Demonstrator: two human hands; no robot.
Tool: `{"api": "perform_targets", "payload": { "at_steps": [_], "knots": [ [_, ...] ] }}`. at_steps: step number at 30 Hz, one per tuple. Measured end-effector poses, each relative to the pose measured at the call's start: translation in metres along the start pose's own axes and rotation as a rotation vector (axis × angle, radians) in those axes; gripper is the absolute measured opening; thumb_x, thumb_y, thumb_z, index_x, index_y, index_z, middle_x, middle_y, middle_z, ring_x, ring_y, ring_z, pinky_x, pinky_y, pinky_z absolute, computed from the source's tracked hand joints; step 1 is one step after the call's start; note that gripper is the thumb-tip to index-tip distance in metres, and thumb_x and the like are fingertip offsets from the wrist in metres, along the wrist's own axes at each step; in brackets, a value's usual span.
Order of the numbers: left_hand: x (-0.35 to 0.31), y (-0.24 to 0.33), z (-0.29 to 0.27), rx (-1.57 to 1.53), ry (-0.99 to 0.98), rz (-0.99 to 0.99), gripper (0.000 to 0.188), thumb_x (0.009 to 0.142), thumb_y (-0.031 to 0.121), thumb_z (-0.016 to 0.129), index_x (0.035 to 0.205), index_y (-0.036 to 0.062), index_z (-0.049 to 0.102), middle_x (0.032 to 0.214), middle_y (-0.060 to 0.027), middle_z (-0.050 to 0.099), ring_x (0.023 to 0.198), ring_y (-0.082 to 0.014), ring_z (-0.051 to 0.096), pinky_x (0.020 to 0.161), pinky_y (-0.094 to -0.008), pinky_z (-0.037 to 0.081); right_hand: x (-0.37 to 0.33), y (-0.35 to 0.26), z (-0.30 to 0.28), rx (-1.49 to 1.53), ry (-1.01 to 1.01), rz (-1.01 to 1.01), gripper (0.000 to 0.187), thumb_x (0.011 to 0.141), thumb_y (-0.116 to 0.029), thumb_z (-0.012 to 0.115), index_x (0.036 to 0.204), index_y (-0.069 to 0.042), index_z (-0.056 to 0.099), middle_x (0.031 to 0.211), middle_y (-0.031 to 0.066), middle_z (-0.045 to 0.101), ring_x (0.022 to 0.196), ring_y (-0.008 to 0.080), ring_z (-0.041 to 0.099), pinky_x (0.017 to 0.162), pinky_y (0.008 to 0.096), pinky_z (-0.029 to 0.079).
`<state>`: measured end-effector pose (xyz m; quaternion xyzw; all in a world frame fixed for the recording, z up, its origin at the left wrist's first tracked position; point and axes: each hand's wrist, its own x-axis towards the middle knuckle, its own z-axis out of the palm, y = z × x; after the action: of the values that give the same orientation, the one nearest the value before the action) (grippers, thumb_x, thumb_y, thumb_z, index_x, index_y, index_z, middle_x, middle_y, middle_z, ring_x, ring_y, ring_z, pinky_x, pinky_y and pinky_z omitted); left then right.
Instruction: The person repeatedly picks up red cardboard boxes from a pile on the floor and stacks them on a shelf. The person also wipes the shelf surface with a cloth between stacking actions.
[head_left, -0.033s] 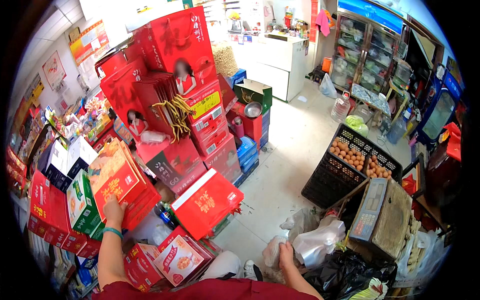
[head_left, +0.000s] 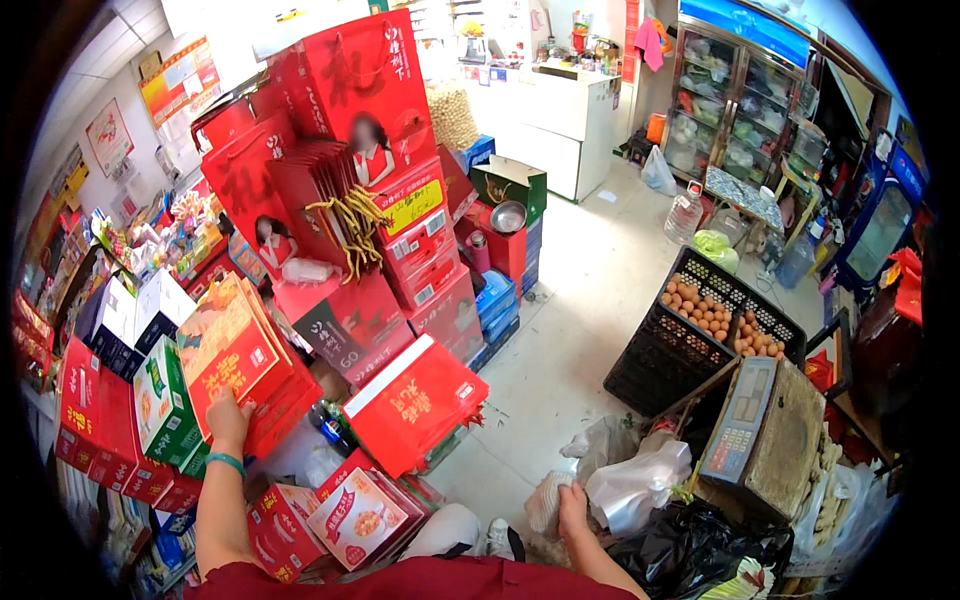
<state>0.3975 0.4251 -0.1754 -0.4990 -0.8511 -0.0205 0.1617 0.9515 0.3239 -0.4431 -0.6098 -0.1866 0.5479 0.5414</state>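
My left hand (head_left: 230,418) has its fingers curled at the near edge of a red-orange gift box (head_left: 232,345), which leans on more red boxes at the left. Beside it stand a green carton (head_left: 165,405) and a red carton (head_left: 88,410). My right hand (head_left: 572,510), low in the middle, is closed on a whitish ribbed bundle (head_left: 546,502) whose kind I cannot make out. Thin plastic bags (head_left: 635,485) lie right next to that hand. Between my arms, a flat red gift box (head_left: 415,405) rests on a stack, with dark drink bottles (head_left: 328,425) at its left.
Tall red gift bags and cartons (head_left: 360,90) rise ahead. To the right stand a black crate (head_left: 640,365) with brown eggs (head_left: 700,310), and a scale (head_left: 738,420). A black bag (head_left: 700,545) lies near me. Behind are a glass-door fridge (head_left: 730,100) and a white counter (head_left: 550,130).
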Motion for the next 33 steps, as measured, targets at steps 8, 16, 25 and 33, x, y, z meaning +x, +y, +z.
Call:
{"api": "perform_targets", "payload": {
  "at_steps": [8, 16, 25, 33],
  "knots": [
    [0.000, -0.001, 0.002, 0.014, 0.010, 0.032, 0.043, 0.070, 0.027, 0.075, 0.095, 0.0013, 0.052, 0.102, -0.0193, 0.060, 0.092, -0.0350, 0.060, 0.075, -0.0422, 0.049, 0.019, 0.001, -0.005, 0.021, -0.055, 0.017, 0.025, 0.084, -0.012, 0.048, 0.105, -0.001, 0.057, 0.094, 0.0057, 0.059, 0.086, 0.0161, 0.053, 0.079, 0.0286, 0.042],
    [0.001, -0.009, 0.012, -0.006, 0.104, 0.059, 0.047, 0.069, 0.027, 0.074, 0.101, -0.0002, 0.053, 0.099, -0.0188, 0.059, 0.092, -0.0355, 0.059, 0.076, -0.0439, 0.048, 0.032, -0.005, 0.005, -0.044, -0.089, 0.033, 0.023, 0.084, -0.010, 0.047, 0.103, -0.002, 0.056, 0.093, 0.0074, 0.060, 0.084, 0.0170, 0.054, 0.077, 0.0299, 0.044],
    [0.010, 0.015, -0.016, -0.067, -0.040, -0.057, 0.057, 0.065, 0.034, 0.076, 0.102, -0.0022, 0.051, 0.105, -0.0187, 0.055, 0.099, -0.0351, 0.054, 0.080, -0.0437, 0.046, 0.075, -0.058, 0.029, 0.052, -0.050, 0.022, 0.022, 0.084, -0.011, 0.048, 0.102, -0.003, 0.056, 0.089, 0.0057, 0.059, 0.081, 0.0148, 0.052, 0.073, 0.0282, 0.042],
    [0.027, 0.043, -0.026, -0.023, -0.006, -0.145, 0.057, 0.073, 0.034, 0.072, 0.112, -0.0015, 0.052, 0.116, -0.0205, 0.052, 0.111, -0.0383, 0.046, 0.091, -0.0472, 0.038, 0.157, -0.093, 0.022, -0.092, -0.003, -0.029, 0.023, 0.083, -0.015, 0.048, 0.100, -0.002, 0.056, 0.086, 0.0044, 0.056, 0.080, 0.0143, 0.048, 0.071, 0.0281, 0.041]
  ]
}}
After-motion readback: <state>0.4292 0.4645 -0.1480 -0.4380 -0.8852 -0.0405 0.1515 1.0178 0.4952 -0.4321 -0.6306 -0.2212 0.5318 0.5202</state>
